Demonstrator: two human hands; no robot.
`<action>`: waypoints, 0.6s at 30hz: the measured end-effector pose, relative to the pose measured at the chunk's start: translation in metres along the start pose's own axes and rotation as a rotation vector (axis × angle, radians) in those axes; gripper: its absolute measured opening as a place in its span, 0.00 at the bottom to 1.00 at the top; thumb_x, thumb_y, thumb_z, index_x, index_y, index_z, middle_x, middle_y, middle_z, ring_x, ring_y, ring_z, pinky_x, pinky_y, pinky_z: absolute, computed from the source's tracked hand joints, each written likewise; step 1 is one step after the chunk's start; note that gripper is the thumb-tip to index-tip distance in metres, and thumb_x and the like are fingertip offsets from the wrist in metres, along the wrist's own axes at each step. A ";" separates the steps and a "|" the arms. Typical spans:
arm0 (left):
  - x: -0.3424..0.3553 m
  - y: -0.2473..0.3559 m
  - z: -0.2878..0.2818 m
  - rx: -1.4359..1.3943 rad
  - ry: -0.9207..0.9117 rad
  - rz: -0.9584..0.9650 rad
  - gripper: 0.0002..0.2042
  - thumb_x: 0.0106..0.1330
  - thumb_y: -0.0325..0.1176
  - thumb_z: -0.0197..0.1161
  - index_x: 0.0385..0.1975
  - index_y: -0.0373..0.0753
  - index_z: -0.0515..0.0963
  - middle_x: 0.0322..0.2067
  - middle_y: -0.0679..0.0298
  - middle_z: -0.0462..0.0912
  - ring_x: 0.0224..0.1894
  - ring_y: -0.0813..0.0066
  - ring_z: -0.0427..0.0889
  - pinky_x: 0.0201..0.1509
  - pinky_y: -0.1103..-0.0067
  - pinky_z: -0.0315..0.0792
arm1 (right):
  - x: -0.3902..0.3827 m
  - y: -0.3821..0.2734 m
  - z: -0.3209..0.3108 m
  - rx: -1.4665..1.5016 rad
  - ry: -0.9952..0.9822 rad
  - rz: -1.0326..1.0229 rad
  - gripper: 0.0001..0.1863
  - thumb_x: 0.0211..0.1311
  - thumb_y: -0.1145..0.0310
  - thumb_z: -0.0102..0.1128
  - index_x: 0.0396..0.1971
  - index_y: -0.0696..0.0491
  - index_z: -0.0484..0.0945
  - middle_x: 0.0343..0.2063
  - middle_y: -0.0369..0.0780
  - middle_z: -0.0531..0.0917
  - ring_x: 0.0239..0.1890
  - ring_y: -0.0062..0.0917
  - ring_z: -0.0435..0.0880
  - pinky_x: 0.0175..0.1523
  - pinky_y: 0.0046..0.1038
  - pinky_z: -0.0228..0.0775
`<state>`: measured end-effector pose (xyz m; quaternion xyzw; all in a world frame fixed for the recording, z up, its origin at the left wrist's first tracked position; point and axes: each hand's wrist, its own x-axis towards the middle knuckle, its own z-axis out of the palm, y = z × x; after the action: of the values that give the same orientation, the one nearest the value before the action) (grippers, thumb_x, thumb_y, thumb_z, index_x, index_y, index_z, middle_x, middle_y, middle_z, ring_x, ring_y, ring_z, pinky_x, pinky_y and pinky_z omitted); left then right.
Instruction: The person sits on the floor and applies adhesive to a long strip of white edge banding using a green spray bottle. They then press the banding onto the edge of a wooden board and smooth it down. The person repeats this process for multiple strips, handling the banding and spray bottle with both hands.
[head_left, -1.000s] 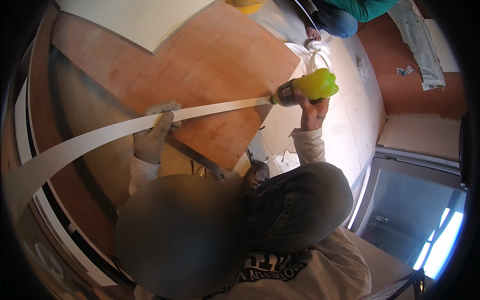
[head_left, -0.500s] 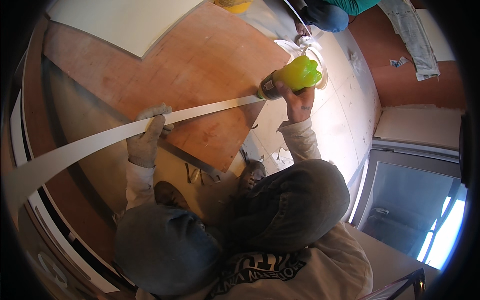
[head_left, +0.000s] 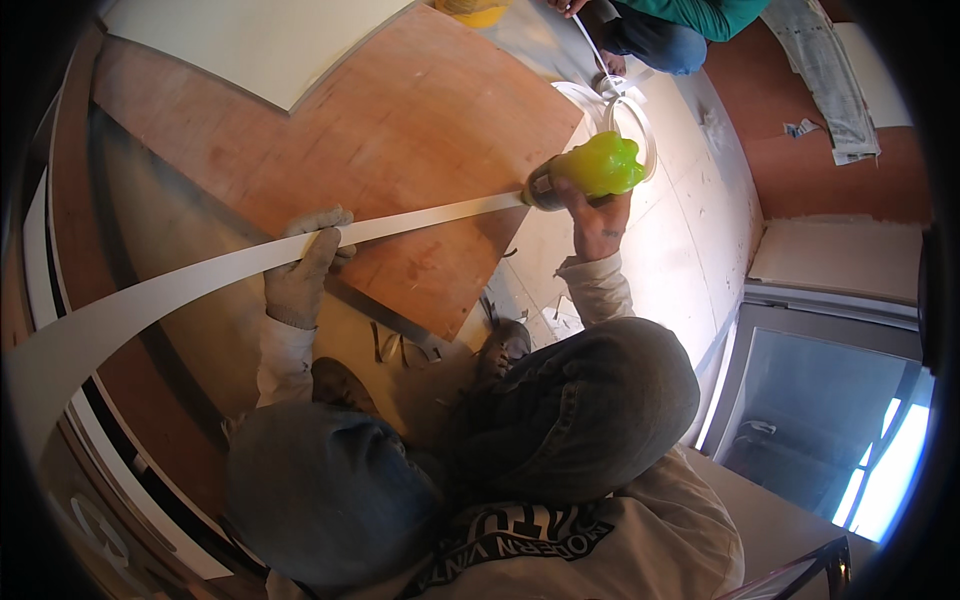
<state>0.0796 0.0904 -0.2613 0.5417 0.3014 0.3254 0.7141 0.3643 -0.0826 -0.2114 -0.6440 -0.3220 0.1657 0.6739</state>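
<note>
Reddish-brown board (head_left: 380, 130) is filling the centre and upper left of the frame as your gloved left hand (head_left: 300, 272), left of centre, is pinching a long white strip (head_left: 220, 265), nearly closed on it, apparently steadying the span. Right of centre, your bare right hand (head_left: 600, 222), part-closed, is gripping a yellow-green bottle (head_left: 602, 163) sideways, seemingly lining up its neck with the strip; contact is unclear. Upper right, a co-worker's green sleeve (head_left: 715, 15) is showing.

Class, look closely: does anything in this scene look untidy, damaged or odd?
Dark, curled scraps lie loose near the person's feet, which looks untidy. Also odd: the left hand is gloved while the right hand, gripping the green bottle, is bare.
</note>
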 end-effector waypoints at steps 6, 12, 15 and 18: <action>0.003 -0.006 -0.002 -0.012 0.019 -0.018 0.13 0.67 0.30 0.58 0.48 0.31 0.75 0.41 0.56 0.82 0.32 0.77 0.80 0.36 0.81 0.75 | -0.010 0.000 0.034 0.064 -0.057 0.051 0.33 0.51 0.83 0.65 0.57 0.58 0.62 0.45 0.40 0.77 0.47 0.27 0.78 0.55 0.29 0.70; 0.000 -0.018 0.005 0.033 -0.099 -0.079 0.13 0.66 0.30 0.58 0.48 0.31 0.75 0.38 0.59 0.82 0.32 0.78 0.79 0.37 0.80 0.75 | 0.014 0.007 -0.005 -0.090 0.043 -0.014 0.32 0.51 0.80 0.66 0.57 0.58 0.62 0.45 0.40 0.76 0.47 0.27 0.78 0.54 0.28 0.71; -0.006 -0.027 0.010 0.087 -0.109 -0.097 0.14 0.67 0.30 0.58 0.49 0.32 0.74 0.37 0.60 0.81 0.33 0.79 0.78 0.39 0.80 0.75 | 0.028 0.014 -0.016 -0.124 0.107 -0.111 0.32 0.51 0.79 0.67 0.56 0.58 0.63 0.45 0.40 0.76 0.47 0.27 0.78 0.53 0.28 0.71; -0.010 -0.028 0.013 0.093 -0.049 -0.083 0.15 0.66 0.32 0.61 0.49 0.32 0.74 0.37 0.59 0.82 0.33 0.79 0.79 0.39 0.80 0.75 | 0.038 0.020 -0.026 -0.169 0.156 -0.134 0.31 0.52 0.78 0.68 0.55 0.57 0.63 0.45 0.40 0.76 0.46 0.26 0.78 0.53 0.28 0.71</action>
<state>0.0878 0.0694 -0.2844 0.5689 0.3210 0.2679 0.7082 0.4130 -0.0758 -0.2218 -0.6865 -0.3236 0.0417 0.6498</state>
